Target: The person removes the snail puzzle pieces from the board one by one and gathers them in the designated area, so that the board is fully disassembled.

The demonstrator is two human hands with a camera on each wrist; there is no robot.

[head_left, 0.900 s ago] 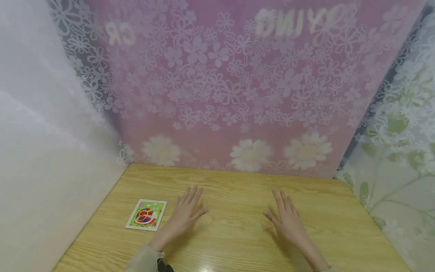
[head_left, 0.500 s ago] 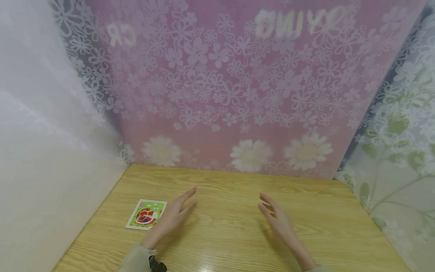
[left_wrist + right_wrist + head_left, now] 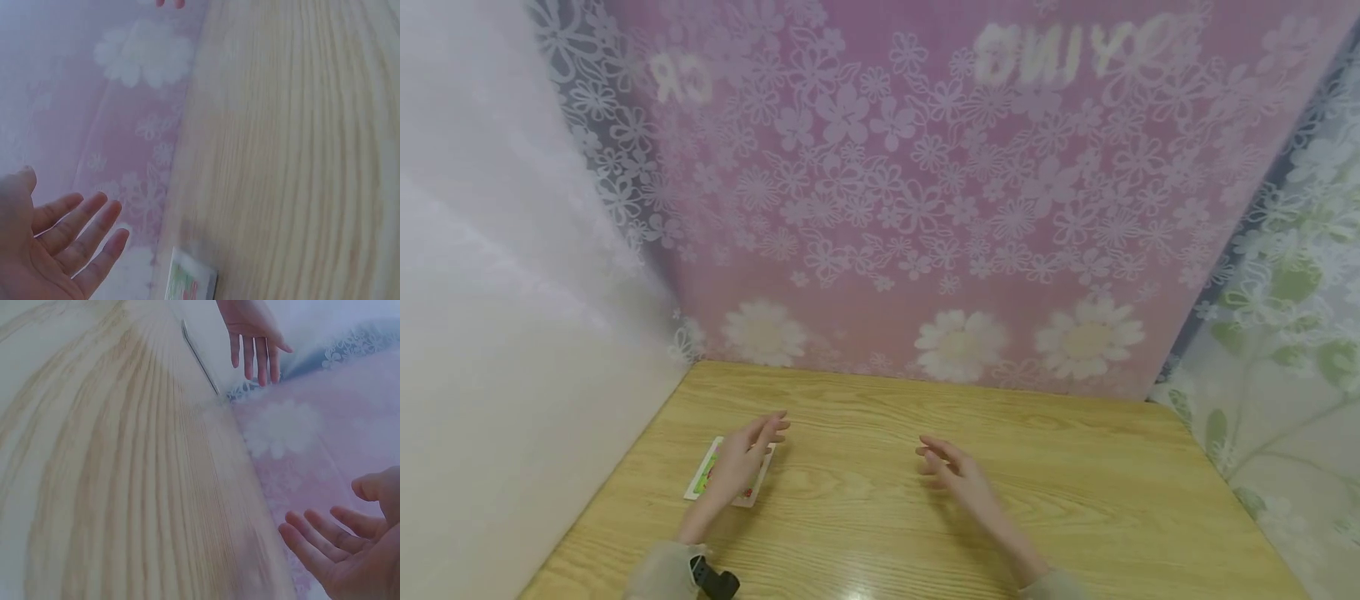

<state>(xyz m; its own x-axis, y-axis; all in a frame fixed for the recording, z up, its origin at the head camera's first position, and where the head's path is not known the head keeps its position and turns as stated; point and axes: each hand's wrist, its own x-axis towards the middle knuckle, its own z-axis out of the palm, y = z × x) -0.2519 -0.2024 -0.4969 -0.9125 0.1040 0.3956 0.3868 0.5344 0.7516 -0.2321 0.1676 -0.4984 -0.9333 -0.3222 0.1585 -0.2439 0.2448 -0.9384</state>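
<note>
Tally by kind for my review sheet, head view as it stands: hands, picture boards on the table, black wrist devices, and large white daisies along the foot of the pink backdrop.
Hands: 2 (left hand, right hand)
Picture board: 1, partly hidden
Black wrist device: 1
Large white daisies: 3
Total: 7

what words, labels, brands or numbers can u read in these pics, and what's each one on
"CR": pale letters, mirror-reversed, upper left of the pink backdrop.
"YING": pale, mirror-reversed, upper right of it; a mark beside the Y is too blurred to read.
Picture card: no readable text.
Black wrist device: no readable text.
</note>
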